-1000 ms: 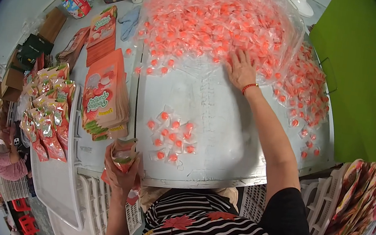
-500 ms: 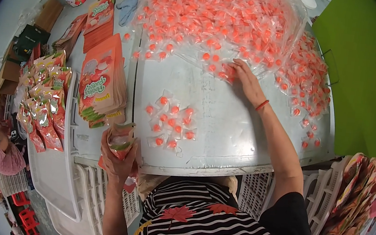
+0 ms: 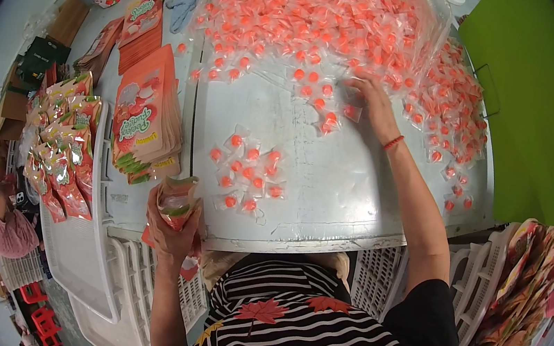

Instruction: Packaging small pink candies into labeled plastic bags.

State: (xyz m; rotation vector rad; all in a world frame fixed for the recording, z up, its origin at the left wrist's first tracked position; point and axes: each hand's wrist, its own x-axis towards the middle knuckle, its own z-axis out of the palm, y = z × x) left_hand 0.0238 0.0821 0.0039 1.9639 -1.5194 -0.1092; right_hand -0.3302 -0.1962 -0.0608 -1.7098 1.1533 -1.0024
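My left hand point(image 3: 169, 234) is closed around an upright printed pouch point(image 3: 178, 196) at the table's near left edge. The pouch's mouth gapes upward. At the near edge of the big heap point(image 3: 310, 23) of clear-wrapped orange-red candies, my right hand point(image 3: 378, 109) lies with its fingers stretched out over a few of them; I see nothing gripped in it. Just left of its fingers lie several loose wrapped candies point(image 3: 329, 120). A separate cluster of wrapped candies point(image 3: 249, 169) sits on the table between my hands.
Stacks of flat printed pouches point(image 3: 149, 110) lie on the table's left. Beyond them, a white tray point(image 3: 74, 251) holds filled pouches point(image 3: 66, 152). A green panel point(image 3: 529, 115) borders the right side, above a crate of pouches point(image 3: 518, 310). Another person point(image 3: 11, 229) is at far left.
Several wrapped candies have come away from the heap's near edge and lie closer to me. My right hand has shifted slightly right. My left hand still holds the pouch.
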